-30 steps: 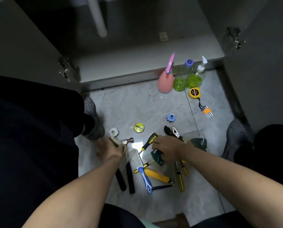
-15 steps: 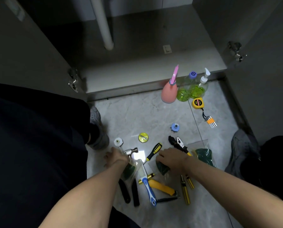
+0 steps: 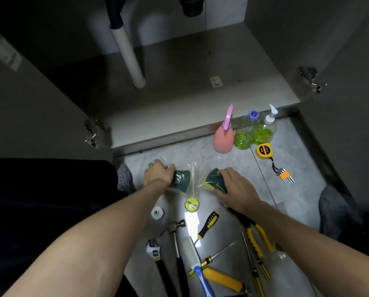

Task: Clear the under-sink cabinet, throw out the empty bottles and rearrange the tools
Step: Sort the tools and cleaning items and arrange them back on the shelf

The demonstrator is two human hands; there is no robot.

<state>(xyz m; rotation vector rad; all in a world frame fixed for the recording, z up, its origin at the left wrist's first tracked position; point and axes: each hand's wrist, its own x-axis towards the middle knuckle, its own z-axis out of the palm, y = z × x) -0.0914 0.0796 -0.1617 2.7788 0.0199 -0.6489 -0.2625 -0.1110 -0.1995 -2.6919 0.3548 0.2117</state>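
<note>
My left hand (image 3: 157, 175) grips a green sponge in a clear plastic bag (image 3: 182, 179), held above the floor in front of the cabinet. My right hand (image 3: 236, 186) grips a second bagged green-and-yellow sponge (image 3: 212, 179) beside it. Below my arms the tools lie on the marble floor: a hammer (image 3: 176, 230), an adjustable wrench (image 3: 155, 254), a black-and-yellow screwdriver (image 3: 208, 224), yellow-handled pliers (image 3: 261, 236) and a blue-handled scraper (image 3: 197, 266). A pink spray bottle (image 3: 223, 138) and two clear bottles with green liquid (image 3: 246, 136) (image 3: 265, 130) stand by the cabinet's edge.
The open cabinet floor (image 3: 179, 99) holds only a white drain pipe (image 3: 129, 58). A yellow tape measure (image 3: 264, 151) and an orange hex key set (image 3: 285, 175) lie at the right. A round yellow-green disc (image 3: 191, 204) and a white fitting (image 3: 157, 212) lie between my arms. My shoes (image 3: 337, 211) flank the tools.
Both hands lifted off the tool pile and moved forward toward the cabinet, each carrying a bagged sponge. The camera tilted up, showing more of the cabinet's inside.
</note>
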